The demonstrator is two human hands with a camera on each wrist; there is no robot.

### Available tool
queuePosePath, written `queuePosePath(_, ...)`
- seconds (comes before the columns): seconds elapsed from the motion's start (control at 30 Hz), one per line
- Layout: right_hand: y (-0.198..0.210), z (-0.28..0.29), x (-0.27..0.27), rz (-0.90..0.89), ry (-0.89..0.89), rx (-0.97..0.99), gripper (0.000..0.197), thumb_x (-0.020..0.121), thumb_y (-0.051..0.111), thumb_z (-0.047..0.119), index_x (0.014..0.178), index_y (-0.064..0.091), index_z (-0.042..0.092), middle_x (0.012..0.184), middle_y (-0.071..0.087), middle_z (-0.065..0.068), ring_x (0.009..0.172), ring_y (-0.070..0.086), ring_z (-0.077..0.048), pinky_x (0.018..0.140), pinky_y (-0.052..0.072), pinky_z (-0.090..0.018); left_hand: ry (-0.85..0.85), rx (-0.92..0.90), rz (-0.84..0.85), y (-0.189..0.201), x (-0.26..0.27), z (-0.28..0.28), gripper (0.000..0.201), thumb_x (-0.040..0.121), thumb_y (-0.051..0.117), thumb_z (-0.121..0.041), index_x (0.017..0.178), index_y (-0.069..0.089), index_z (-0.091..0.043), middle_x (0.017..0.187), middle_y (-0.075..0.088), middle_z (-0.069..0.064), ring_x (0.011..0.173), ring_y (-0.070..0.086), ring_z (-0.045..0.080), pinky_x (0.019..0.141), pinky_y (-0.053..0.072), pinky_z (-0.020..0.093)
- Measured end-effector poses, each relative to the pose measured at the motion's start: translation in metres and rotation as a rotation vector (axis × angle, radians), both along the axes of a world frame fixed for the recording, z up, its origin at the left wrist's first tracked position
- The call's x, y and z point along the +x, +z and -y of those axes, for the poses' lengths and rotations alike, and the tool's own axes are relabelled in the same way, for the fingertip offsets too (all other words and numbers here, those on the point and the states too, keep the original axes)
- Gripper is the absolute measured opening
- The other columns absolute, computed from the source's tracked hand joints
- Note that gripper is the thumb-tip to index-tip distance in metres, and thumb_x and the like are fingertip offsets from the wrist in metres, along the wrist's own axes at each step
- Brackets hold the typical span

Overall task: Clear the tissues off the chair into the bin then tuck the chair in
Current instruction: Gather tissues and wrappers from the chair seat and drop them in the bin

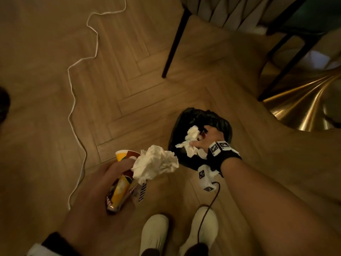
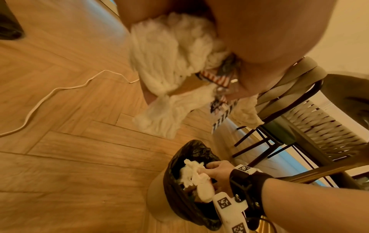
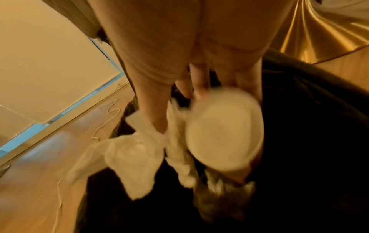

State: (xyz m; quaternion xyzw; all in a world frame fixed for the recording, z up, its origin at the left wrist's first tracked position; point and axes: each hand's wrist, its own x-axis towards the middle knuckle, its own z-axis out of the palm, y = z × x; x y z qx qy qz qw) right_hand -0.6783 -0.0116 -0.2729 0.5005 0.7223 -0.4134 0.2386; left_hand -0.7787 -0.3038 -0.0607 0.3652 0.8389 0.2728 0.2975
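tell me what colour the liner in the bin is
Black. The bin liner shows best in the head view, under the right hand.

- Crumpled white tissues (image 1: pixel 191 143) are hanging from the right hand (image 1: pixel 208 139), right over the bin's mouth.
- Another white tissue wad (image 1: pixel 155 163) is sitting bunched in the left hand (image 1: pixel 103 183).
- The bin (image 1: pixel 186 117), black-bagged, is standing on the floor near the chair (image 1: pixel 212 12).

Herringbone wood floor (image 1: pixel 129 100) in dim warm light, white cord (image 1: pixel 73 100) snaking across it, brass flared desk base (image 1: pixel 304 108), pale wall (image 3: pixel 49 63) with blue skirting (image 3: pixel 83 102)
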Motion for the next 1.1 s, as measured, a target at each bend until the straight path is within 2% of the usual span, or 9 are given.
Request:
queuePosePath(0.17,0.048,-0.002,0.030,-0.087,-0.155,0.001,0.077,0.072,0.081,0.033,0.137,0.045,0.010,0.134,0.056,-0.015,0.119,0.056,-0.029,0.102,0.047,-0.039,-0.009,0.005,0.023,0.022,0.008,-0.039,0.056,0.066,0.054,-0.043,0.120,0.040,-0.050,0.117,0.053,-0.014,0.100,0.053,-0.001,0.078,0.041,0.015)
queuePosePath(0.33,0.102,0.011,0.089,-0.193,-0.327,0.081,0.060,0.068,0.085,0.029,0.118,0.061,0.004,0.111,0.069,-0.017,0.099,0.065,-0.030,0.089,0.055,-0.042,-0.096,-0.031,0.053,0.016,0.014,-0.098,0.060,0.074,0.070,-0.021,0.126,0.044,-0.035,0.123,0.053,0.003,0.099,0.052,0.012,0.078,0.038,0.015)
queuePosePath(0.47,0.117,0.015,0.137,-0.206,-0.466,0.104,0.036,0.082,0.070,0.034,0.110,0.067,0.013,0.105,0.071,-0.009,0.097,0.065,-0.027,0.090,0.052,-0.039,-0.200,-0.246,0.021,-0.028,0.019,-0.140,0.057,0.082,0.064,-0.028,0.128,0.033,-0.043,0.130,0.045,0.007,0.103,0.053,0.028,0.084,0.046,0.034)
queuePosePath(0.57,0.118,0.027,0.193,-0.181,-0.464,0.129,0.005,0.086,0.067,0.022,0.088,0.071,0.020,0.087,0.074,-0.007,0.079,0.066,-0.023,0.077,0.052,-0.032,-0.366,-0.405,-0.061,-0.073,0.026,-0.174,0.062,0.079,0.063,-0.023,0.129,0.030,-0.043,0.129,0.044,0.011,0.094,0.055,0.033,0.079,0.051,0.038)
queuePosePath(0.63,0.113,0.039,0.236,-0.147,-0.453,0.078,0.013,0.086,0.067,0.022,0.075,0.067,0.029,0.074,0.072,0.002,0.073,0.068,-0.018,0.070,0.055,-0.030,-0.498,-0.518,-0.091,-0.104,0.031,-0.198,0.065,0.078,0.061,-0.021,0.124,0.024,-0.050,0.127,0.040,0.012,0.084,0.054,0.034,0.071,0.052,0.040)
queuePosePath(0.77,0.096,0.061,0.318,-0.084,-0.646,0.043,0.017,0.080,0.072,0.016,0.072,0.068,0.030,0.066,0.074,0.003,0.067,0.070,-0.019,0.068,0.048,-0.015,-0.692,-0.787,-0.208,-0.157,0.040,-0.241,0.075,0.079,0.065,-0.033,0.128,0.013,-0.055,0.146,0.023,0.013,0.118,0.042,0.046,0.091,0.048,0.055)
queuePosePath(0.87,0.088,0.076,0.358,-0.051,-0.739,0.022,0.016,0.079,0.073,0.018,0.083,0.072,0.034,0.074,0.076,0.001,0.065,0.070,-0.015,0.059,0.055,-0.028,-0.763,-0.859,-0.209,-0.178,0.044,-0.257,0.101,0.065,0.073,-0.059,0.135,0.000,-0.054,0.156,0.004,0.013,0.135,0.021,0.047,0.105,0.025,0.065)
queuePosePath(0.97,0.088,0.083,0.376,-0.040,-0.846,0.025,0.013,0.081,0.069,-0.001,0.090,0.070,0.008,0.066,0.072,-0.006,0.052,0.065,-0.026,0.045,0.053,-0.027,-0.750,-0.771,-0.224,-0.177,0.043,-0.255,0.107,0.055,0.079,-0.057,0.134,0.008,-0.050,0.148,0.029,0.010,0.130,0.034,0.042,0.105,0.026,0.065)
queuePosePath(1.1,0.119,0.083,0.374,-0.024,-0.881,0.054,0.010,0.079,0.069,-0.005,0.080,0.070,0.005,0.068,0.071,-0.016,0.047,0.063,-0.023,0.043,0.047,-0.010,-0.679,-0.773,-0.291,-0.155,0.039,-0.241,0.084,0.066,0.076,-0.041,0.132,0.026,-0.033,0.130,0.045,0.009,0.117,0.046,0.037,0.098,0.042,0.055)
